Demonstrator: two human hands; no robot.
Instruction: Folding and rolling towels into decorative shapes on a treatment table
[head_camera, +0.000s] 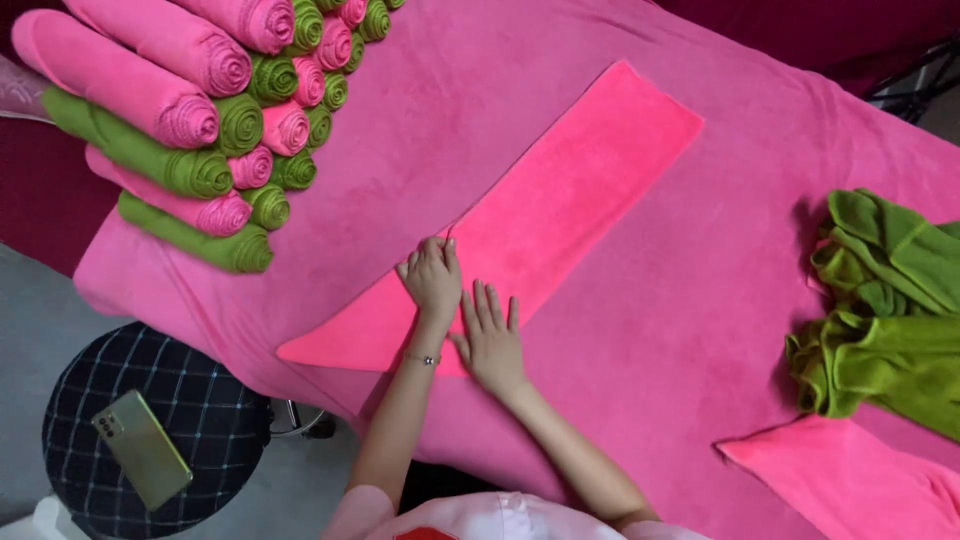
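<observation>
A bright pink towel, folded into a long narrow strip, lies slantwise on the darker pink covered table. My left hand rests on the strip's near part with its fingers curled, pinching the towel's upper long edge. My right hand lies flat just beside it, palm down and fingers spread, pressing on the strip's lower edge. The two hands almost touch. A thin bracelet sits on my left wrist.
A stack of rolled pink and green towels stands at the table's far left. Loose green towels are heaped at the right, with an unfolded pink towel below them. A checked round stool holding a phone stands at lower left.
</observation>
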